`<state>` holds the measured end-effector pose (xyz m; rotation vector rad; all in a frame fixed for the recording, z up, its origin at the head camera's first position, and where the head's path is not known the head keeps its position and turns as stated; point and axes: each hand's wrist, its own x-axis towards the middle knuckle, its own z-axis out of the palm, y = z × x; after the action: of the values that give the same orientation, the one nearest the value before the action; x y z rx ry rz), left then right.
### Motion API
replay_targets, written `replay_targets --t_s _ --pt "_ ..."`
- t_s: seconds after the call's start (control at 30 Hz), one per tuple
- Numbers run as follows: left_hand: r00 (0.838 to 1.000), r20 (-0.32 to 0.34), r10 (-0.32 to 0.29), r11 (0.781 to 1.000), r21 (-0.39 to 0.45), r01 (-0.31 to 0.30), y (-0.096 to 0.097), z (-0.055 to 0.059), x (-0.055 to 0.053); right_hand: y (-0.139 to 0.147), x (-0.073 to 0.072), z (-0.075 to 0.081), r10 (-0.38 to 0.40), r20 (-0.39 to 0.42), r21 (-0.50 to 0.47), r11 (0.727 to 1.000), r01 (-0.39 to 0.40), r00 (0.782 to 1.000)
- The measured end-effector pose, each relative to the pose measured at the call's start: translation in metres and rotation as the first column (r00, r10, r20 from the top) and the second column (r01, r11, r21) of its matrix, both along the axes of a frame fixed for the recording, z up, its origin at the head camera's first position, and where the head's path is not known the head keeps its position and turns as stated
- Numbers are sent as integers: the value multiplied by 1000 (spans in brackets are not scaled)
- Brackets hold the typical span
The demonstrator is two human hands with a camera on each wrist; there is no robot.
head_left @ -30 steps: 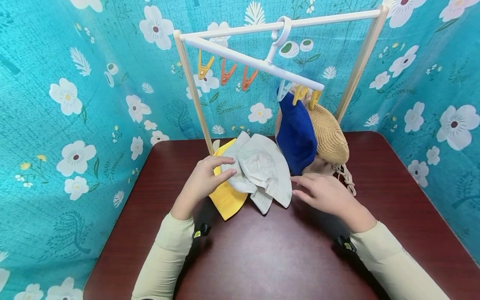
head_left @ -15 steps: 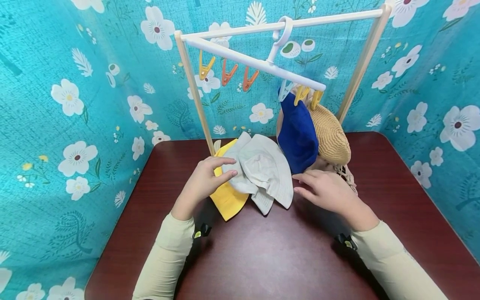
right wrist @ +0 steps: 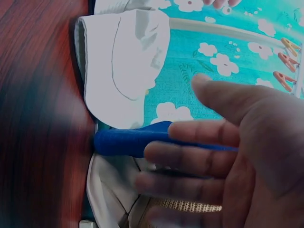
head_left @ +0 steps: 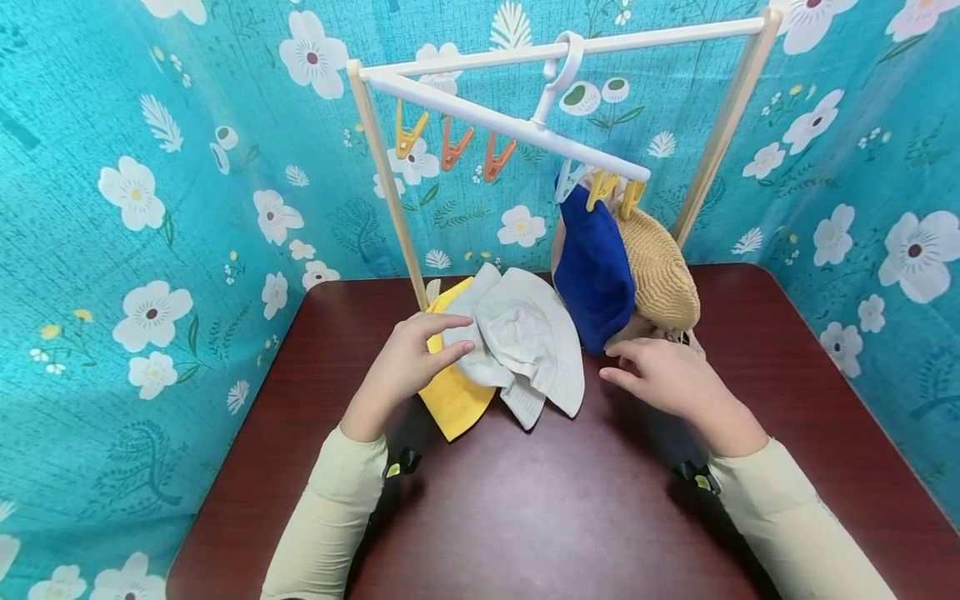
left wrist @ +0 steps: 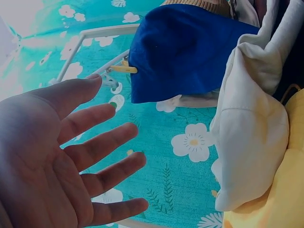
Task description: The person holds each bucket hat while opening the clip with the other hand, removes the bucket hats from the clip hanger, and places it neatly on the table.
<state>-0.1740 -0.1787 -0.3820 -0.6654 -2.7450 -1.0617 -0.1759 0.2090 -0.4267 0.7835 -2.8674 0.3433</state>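
Over the left part of a pale grey bucket hat point(head_left: 525, 333) my left hand point(head_left: 408, 358) hovers, thumb and fingers spread with nothing between them. Beneath the grey hat lies a yellow hat point(head_left: 457, 408). My right hand point(head_left: 663, 375) is held with relaxed fingers just below a blue hat point(head_left: 596, 267); whether a fingertip touches it I cannot tell. The blue hat hangs from clips on the right end of a white hanger point(head_left: 517, 129). Behind it hang a straw hat point(head_left: 658, 267) and a beige one, partly hidden. In the right wrist view the fingers point(right wrist: 190, 159) hold nothing.
A wooden rack point(head_left: 720, 133) carries the tilted hanger. Orange clips point(head_left: 453, 150) and a yellow clip point(head_left: 408, 135) hang on its left half with nothing in them. Flowered turquoise cloth point(head_left: 225, 208) surrounds the dark red table point(head_left: 540, 517).
My right hand has shifted slightly to the right, away from the grey hat's brim. The left hand stays where it was, and the hats look unmoved.
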Motion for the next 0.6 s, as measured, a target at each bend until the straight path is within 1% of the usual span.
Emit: replay_targets --t_s 0.07,0.2,0.3,0.53,0.6 --pt "1000 4 -6 1000 19 6 2 -1 1 3 -1 0 -29 25 -1 1000 30 999" --pt "999 3 -38 997 60 38 6 -3 2 8 -5 -1 -80 56 -14 997 81 995" --pt "999 -10 -51 995 83 52 11 -5 3 9 -7 -3 -109 79 -19 994 111 991" --pt "999 -4 -32 990 136 32 25 -6 5 7 -8 -10 -121 162 0 992 122 979" --pt "999 1 -38 989 145 37 30 -5 5 7 -9 -10 -129 178 1 991 131 976"
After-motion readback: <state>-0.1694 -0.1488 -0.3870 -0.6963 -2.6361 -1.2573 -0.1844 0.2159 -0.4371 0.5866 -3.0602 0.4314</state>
